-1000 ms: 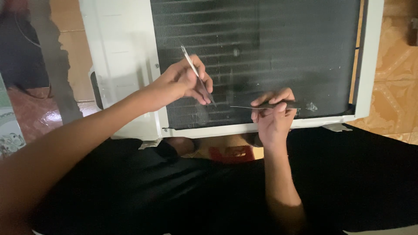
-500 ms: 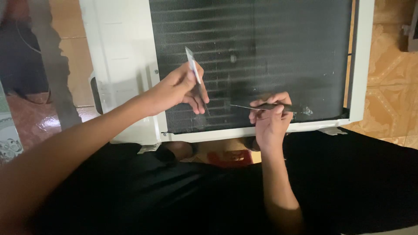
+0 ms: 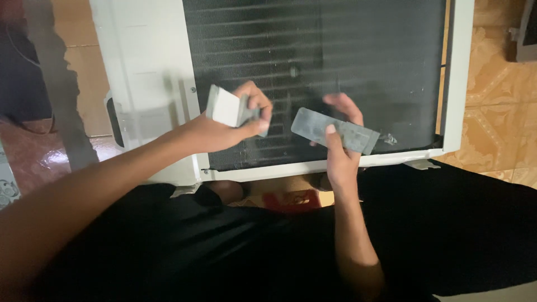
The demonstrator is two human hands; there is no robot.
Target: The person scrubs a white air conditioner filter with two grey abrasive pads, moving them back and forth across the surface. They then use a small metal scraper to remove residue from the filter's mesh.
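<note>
While raised before dark coil fins (image 3: 335, 50) of white air-conditioner unit (image 3: 145, 67): left hand (image 3: 235, 120) clamped on small pale card (image 3: 226, 107); right hand (image 3: 338, 140) pinching grey flat strip (image 3: 334, 130), long axis left-right, slightly tilted, just right of card, not touching.

Matt grey, perhaps metal, plates (image 3: 334, 131); dark ribbed coil (image 3: 313, 61); smooth white casing (image 3: 142, 72).

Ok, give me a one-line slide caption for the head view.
Left hand and right hand each hold a flat grey plate before a dark finned coil.
</note>
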